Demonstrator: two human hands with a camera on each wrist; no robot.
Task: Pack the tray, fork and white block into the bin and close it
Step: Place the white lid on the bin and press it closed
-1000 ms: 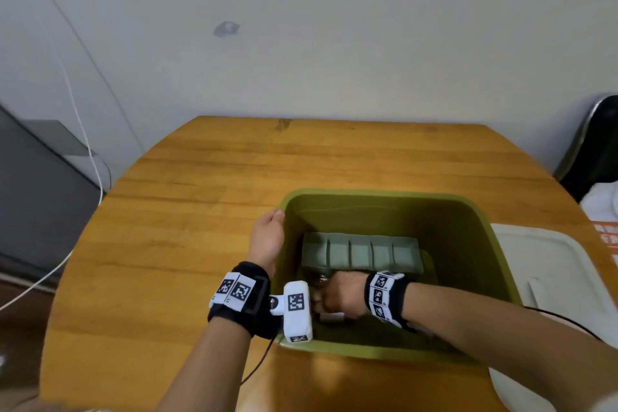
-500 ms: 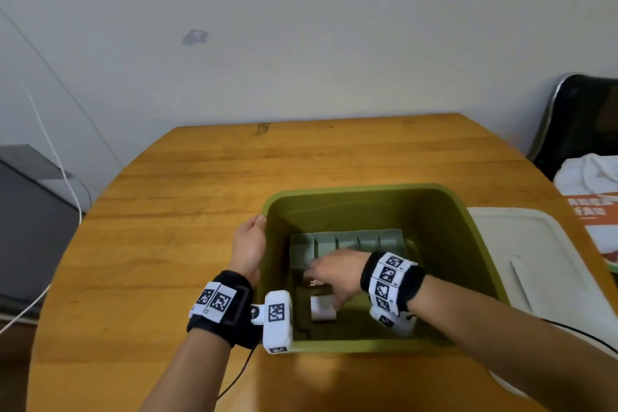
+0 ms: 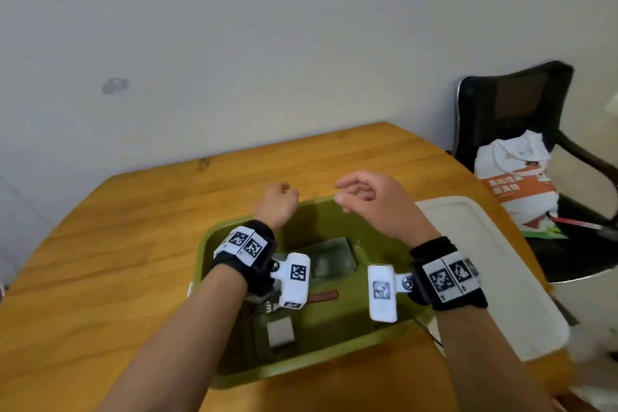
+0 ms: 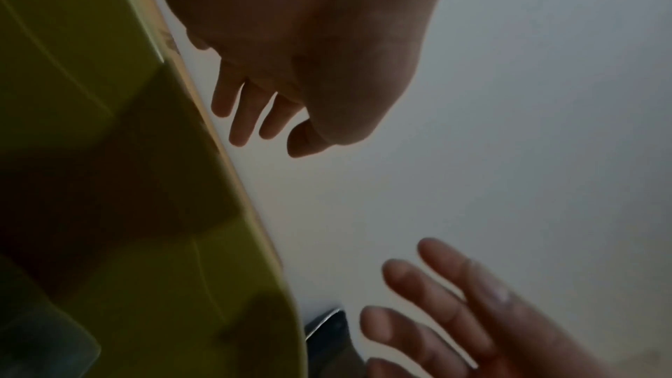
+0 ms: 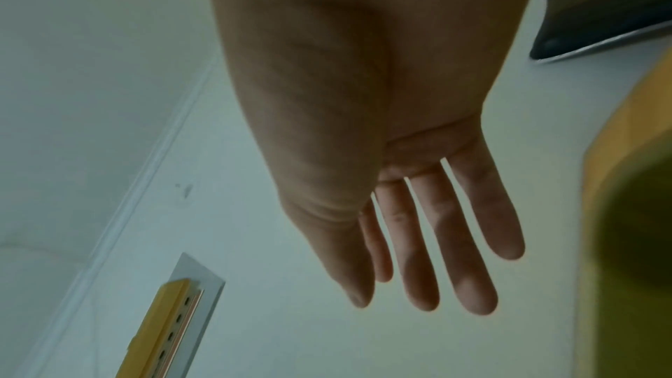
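The right hand's fingers [image 5: 469, 229] are straight and spread, holding nothing. The left hand's fingers [image 4: 251, 108] hang loosely curled, also empty. In the head view both the left hand [image 3: 277, 204] and the right hand [image 3: 374, 207] hover above the far rim of the green bin [image 3: 314, 365], touching none of it.

Below them, the grey tray [image 3: 334, 257] lies on the bin floor toward the far side, partly hidden by the wrist gear. The white block [image 3: 281, 331] sits near the front left corner. A brown handle with metal at its left end, which I take for the fork [image 3: 322, 297], lies between tray and block; the wrist camera covers much of it. So all 3 items appear packed, and only the closing is left.

The white lid [image 3: 485, 264] lies flat on the wooden table [image 3: 100, 261], just beside the bin's right wall and running over the table's right edge.

The risks, as I judge them:
- Gripping the lid by 1 side only could tip it off the table edge.
- Setting it down skewed could leave 1 corner riding on the rim, so it never seats.
- Pressing 1 corner hard could slide or rock the bin, which no hand steadies.
- How high the tray stands is unclear; if proud of the rim, it would block the lid.
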